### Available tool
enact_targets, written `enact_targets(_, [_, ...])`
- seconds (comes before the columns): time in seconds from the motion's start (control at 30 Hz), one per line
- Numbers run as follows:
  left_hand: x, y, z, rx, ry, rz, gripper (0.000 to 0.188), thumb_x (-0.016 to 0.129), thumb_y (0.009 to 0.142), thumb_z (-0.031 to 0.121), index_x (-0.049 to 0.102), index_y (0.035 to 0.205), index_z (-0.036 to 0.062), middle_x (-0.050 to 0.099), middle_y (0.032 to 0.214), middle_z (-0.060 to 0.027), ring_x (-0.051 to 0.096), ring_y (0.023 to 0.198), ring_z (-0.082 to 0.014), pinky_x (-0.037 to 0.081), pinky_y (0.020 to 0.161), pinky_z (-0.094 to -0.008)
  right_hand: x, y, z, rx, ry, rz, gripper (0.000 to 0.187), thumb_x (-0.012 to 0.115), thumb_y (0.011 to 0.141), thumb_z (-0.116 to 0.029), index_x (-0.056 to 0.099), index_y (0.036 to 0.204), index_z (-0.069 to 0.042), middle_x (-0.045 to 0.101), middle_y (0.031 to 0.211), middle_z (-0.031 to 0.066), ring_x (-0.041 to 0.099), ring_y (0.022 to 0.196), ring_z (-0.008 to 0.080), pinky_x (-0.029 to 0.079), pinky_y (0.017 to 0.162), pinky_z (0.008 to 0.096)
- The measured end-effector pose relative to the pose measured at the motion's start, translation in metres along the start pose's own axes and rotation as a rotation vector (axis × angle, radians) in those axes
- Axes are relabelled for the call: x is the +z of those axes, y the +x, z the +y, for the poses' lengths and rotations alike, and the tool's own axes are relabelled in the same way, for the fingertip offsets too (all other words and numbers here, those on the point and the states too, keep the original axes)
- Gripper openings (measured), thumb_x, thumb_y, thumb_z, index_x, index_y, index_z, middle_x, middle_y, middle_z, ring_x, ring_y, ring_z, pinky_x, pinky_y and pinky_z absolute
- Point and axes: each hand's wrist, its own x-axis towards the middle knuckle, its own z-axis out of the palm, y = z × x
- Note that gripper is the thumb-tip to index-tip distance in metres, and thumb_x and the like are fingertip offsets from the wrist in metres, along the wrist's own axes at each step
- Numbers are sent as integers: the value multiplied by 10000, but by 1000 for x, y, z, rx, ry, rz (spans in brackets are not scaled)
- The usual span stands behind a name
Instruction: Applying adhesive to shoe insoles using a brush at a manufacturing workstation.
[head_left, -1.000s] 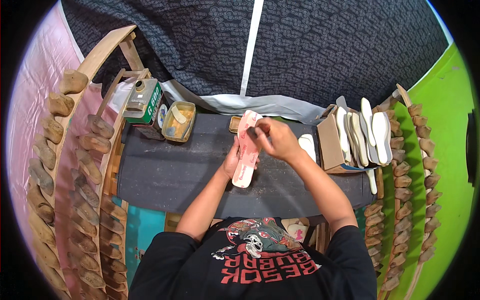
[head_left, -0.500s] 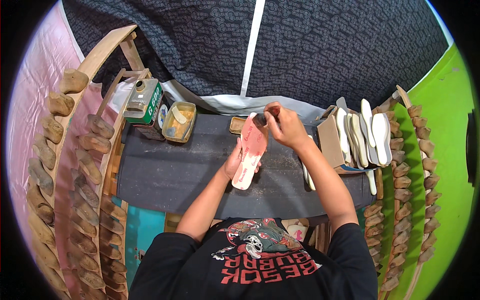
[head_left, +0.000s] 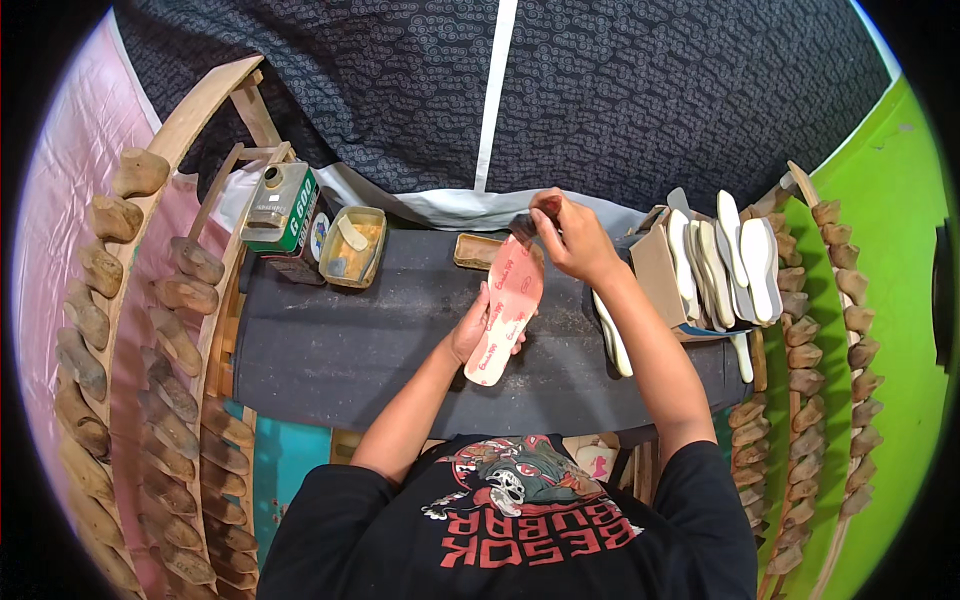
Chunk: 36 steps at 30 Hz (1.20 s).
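Note:
My left hand (head_left: 468,332) grips the edge of a pale shoe insole (head_left: 510,312) printed in red, holding it tilted above the table. The insole's upper part has a wet-looking pinkish coat, and its lower end is cream. In my right hand (head_left: 580,242) is a brush with dark bristles (head_left: 522,227) and a reddish handle (head_left: 548,204). The bristles are at the insole's far tip; whether they touch it I cannot tell. Just behind the insole stands a small rectangular dish (head_left: 470,262) with brownish residue.
On the table's (head_left: 330,350) left stand a metal can (head_left: 292,222) and a stained plastic tub (head_left: 350,283) holding a spatula-like tool. A cardboard box (head_left: 655,270) of white insoles is at the right; one insole (head_left: 612,338) lies beside it. Racks of wooden shoe lasts (head_left: 165,440) flank both sides.
The brush has shifted from the insole's upper face to its far tip. My left hand has tilted the insole slightly, and more of the small dish shows.

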Motion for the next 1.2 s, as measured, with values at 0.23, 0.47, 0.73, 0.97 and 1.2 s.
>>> enact_targets(0.23, [0, -7, 16, 69, -37, 25, 925, 291, 959, 819, 568, 1364, 35, 697, 1023, -107, 714, 808, -233, 583, 685, -391, -12, -6, 5, 9, 32, -129, 86, 567, 981, -73, 580, 1013, 6, 666, 841, 198, 680, 790, 396, 523, 717, 430])
enact_targets(0.47, [11, -7, 7, 70, -34, -28, 798, 315, 1016, 719, 541, 1399, 56, 682, 1153, -120, 713, 898, -258, 607, 727, -421, 0, -7, 3, -16, 47, -23, 114, 600, 970, -98, 607, 1019, 5, 680, 837, 198, 686, 790, 400, 531, 711, 450])
enact_targets(0.73, [19, -11, 25, 92, 23, -43, 815, 277, 1000, 695, 567, 1356, 21, 692, 990, -149, 676, 746, -235, 566, 653, -367, 9, -11, -9, -12, 115, -133, 112, 600, 991, -105, 597, 1047, -8, 693, 847, 181, 697, 759, 353, 527, 694, 399])
enact_targets(0.97, [41, -16, 19, 114, 101, 136, 834, 257, 1009, 677, 568, 1358, -14, 709, 898, -151, 710, 744, -230, 580, 623, -367, 3, 6, -10, 47, 135, -42, 123, 582, 991, -100, 578, 1030, 17, 695, 839, 225, 694, 790, 421, 531, 707, 460])
enact_targets(1.2, [19, -13, 12, 52, 59, 43, 819, 249, 1009, 681, 571, 1367, 19, 720, 942, -147, 722, 780, -245, 595, 652, -397, 10, 0, -10, 47, 118, -13, 127, 567, 1005, -110, 586, 1043, 9, 656, 795, 186, 670, 694, 355, 510, 667, 420])
